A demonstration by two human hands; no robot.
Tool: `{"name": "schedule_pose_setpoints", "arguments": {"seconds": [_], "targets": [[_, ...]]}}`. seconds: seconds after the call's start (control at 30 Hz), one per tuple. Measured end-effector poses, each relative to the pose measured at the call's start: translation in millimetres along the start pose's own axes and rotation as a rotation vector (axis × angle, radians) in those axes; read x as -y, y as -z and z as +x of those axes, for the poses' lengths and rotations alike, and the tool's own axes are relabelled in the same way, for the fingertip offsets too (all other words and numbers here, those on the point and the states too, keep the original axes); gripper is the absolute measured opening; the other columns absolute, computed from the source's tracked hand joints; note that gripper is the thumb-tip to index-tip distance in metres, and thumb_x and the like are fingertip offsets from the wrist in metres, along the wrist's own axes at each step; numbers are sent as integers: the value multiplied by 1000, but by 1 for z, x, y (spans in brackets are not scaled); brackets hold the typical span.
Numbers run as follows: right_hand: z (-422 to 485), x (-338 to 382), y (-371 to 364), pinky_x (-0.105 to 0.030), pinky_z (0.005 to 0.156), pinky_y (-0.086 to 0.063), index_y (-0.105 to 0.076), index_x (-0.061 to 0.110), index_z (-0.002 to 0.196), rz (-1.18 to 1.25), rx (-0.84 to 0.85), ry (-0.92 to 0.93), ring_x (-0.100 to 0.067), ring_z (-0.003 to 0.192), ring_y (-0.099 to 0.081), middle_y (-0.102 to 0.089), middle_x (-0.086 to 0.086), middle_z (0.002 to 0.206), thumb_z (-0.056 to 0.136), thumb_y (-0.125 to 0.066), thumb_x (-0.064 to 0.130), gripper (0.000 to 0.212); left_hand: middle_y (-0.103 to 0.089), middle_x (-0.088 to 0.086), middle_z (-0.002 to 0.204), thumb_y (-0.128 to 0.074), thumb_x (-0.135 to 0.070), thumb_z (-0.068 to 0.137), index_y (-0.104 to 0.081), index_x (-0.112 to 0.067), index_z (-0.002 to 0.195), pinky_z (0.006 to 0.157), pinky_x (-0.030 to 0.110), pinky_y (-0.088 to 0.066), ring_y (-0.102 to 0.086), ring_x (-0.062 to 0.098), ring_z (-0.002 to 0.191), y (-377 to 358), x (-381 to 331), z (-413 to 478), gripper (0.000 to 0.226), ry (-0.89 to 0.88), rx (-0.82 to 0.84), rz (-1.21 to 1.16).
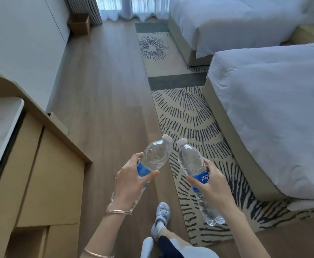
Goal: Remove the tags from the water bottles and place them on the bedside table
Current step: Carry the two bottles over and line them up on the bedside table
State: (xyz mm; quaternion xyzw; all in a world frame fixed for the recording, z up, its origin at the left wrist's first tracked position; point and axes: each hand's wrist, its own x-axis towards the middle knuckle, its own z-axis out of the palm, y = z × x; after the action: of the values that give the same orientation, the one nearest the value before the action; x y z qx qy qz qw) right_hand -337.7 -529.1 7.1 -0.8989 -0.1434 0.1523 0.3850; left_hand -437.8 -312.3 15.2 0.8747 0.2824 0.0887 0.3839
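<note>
Between the cabinet and the beds: a person stands on the wooden floor (105,90) and holds two clear water bottles in front of the body, one in each grip.
Left grip (133,181): clamped around the left bottle (155,157), with the thumb on the near side and the fingers around the far side.
Left bottle: tilted, its white cap (167,138) pointing up and to the right. The grip takes it at the middle, over its blue label (143,169). The shoulder and cap stand out above the grip, and the bottom end shows beside the wrist.
Right grip (214,183): clamped around the right bottle (190,159), with the thumb lying across the blue label (201,178).
Right bottle: tilted, its cap (181,141) pointing up and to the left. The grip is at the label, and the long lower part hangs past the wrist, over the rug (186,112).
Caps: just beside each other, with a narrow gap between them.
Left wrist: thin bracelets (118,212).
Beds: the near bed (273,108) and the far bed (227,21), both with white covers, stand at the right, with the rug along their feet.
Cabinet (55,164): light wood, at the left.
Foot: a pale blue clog (161,213) is on the floor, below the bottles.
</note>
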Motion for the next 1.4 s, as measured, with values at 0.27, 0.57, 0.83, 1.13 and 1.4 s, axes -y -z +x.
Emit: {"name": "schedule_pose_setpoints", "arguments": {"seconds": [0.27,0.57,0.83,1.13,1.4], "targets": [[154,38,39,-39,86,-53,-39,20,134,-26,-61,40,-14,105,-56,-55,3,120,63,-67,64,89,-63,-13,100,-74,-58,67,-52,-28,122,70,18,-48,-59,6,85,-7,-51,148,67,-37,-41,-35],[262,42,30,-36,83,-53,-41,24,132,-12,-63,-40,-8,100,-57,-57,7,115,65,-66,66,82,-63,-14,97,-71,-62,63,-53,-30,119,74,28,-54,-62,8,86,-30,-57,274,67,-47,52,-64],[414,88,30,-34,80,-54,-42,25,130,13,-96,-65,-7,97,-57,-57,7,112,66,-69,61,79,-64,-16,97,-74,-58,66,-53,-31,117,73,28,-53,-62,6,86,-26,-69,442,62,-110,93,-79],[530,124,37,-38,81,-54,-39,26,132,17,-165,-130,-10,98,-57,-56,6,115,61,-61,70,86,-63,-17,100,-75,-56,66,-53,-32,120,73,22,-54,-62,3,87,-17,-88,586,63,-178,138,-47],[634,108,47,-36,82,-53,-40,29,131,26,-131,-177,-7,101,-56,-56,11,115,65,-68,64,79,-66,-14,103,-74,-59,65,-53,-32,120,76,34,-56,-63,6,90,-56,-106,688,65,-140,172,-29]]}}
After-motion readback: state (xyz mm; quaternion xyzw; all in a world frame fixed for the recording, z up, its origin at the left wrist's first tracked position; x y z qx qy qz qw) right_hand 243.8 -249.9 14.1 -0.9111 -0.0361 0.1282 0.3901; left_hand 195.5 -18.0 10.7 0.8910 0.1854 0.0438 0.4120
